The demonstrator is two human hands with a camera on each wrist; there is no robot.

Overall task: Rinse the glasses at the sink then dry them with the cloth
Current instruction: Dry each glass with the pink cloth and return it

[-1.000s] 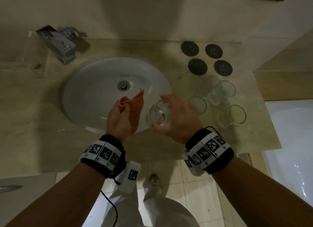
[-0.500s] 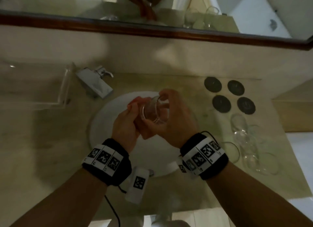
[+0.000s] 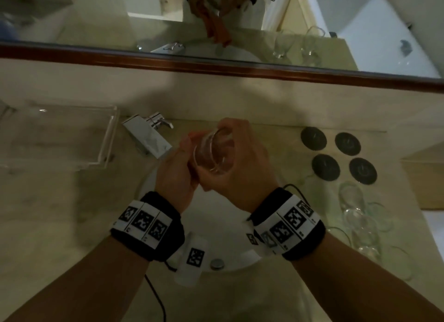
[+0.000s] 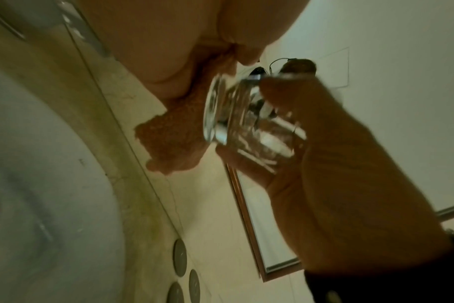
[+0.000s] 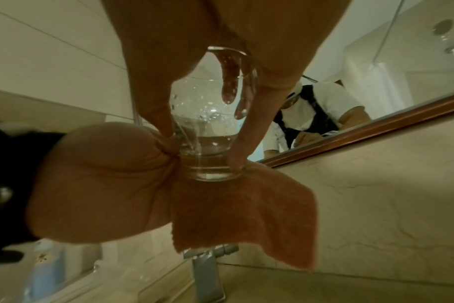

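Observation:
My right hand [image 3: 236, 163] grips a clear glass [image 3: 212, 153] on its side above the white sink [image 3: 230, 225], mouth toward me. In the right wrist view the glass [image 5: 210, 131] shows water drops inside, fingers [image 5: 249, 131] down both sides. My left hand [image 3: 174, 172] holds an orange cloth [image 5: 244, 215] against the glass base. In the left wrist view the cloth [image 4: 174, 139] sits bunched behind the glass [image 4: 246, 127]. In the head view the cloth is almost wholly hidden by my hands.
A chrome faucet [image 3: 150, 139] stands behind the sink at the left, beside a clear tray [image 3: 60, 136]. Several black coasters [image 3: 325, 166] and several more glasses [image 3: 360, 220] stand on the marble counter [image 3: 60, 213] to the right. A mirror [image 3: 120, 21] runs along the wall.
Both hands rose and came together above the sink: the cloth, earlier held apart, now presses on the glass base. The head view tilted up, bringing the mirror into sight.

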